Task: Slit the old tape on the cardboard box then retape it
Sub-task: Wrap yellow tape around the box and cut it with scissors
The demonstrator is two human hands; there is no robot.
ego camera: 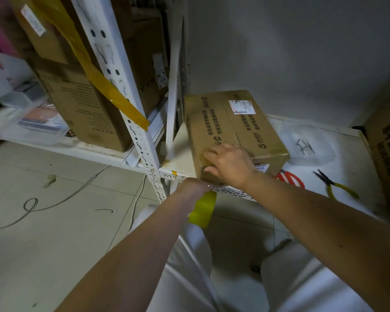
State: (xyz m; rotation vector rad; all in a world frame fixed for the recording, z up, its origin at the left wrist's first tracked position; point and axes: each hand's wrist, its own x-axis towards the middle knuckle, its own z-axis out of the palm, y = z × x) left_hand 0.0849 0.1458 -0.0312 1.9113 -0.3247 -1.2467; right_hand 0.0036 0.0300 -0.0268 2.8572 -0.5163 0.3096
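Observation:
A brown cardboard box point(230, 122) with printed text and a white label lies on a white table point(338, 158), its near end at the table's front edge. My right hand point(229, 164) rests flat on the box's near top edge, fingers spread and pressing down. My left hand point(195, 188) is just below the box's front face, gripping a yellow tape roll point(204, 209) that hangs under the table edge. The fingers of that hand are mostly hidden behind the wrist.
Red-handled scissors point(291, 179) and yellow-handled pliers point(338, 185) lie right of the box. A bag of screws point(304, 146) sits behind them. A white metal rack point(131, 122) with boxes stands left. Another carton point(387, 140) is at far right. Cables trail on the floor point(54, 199).

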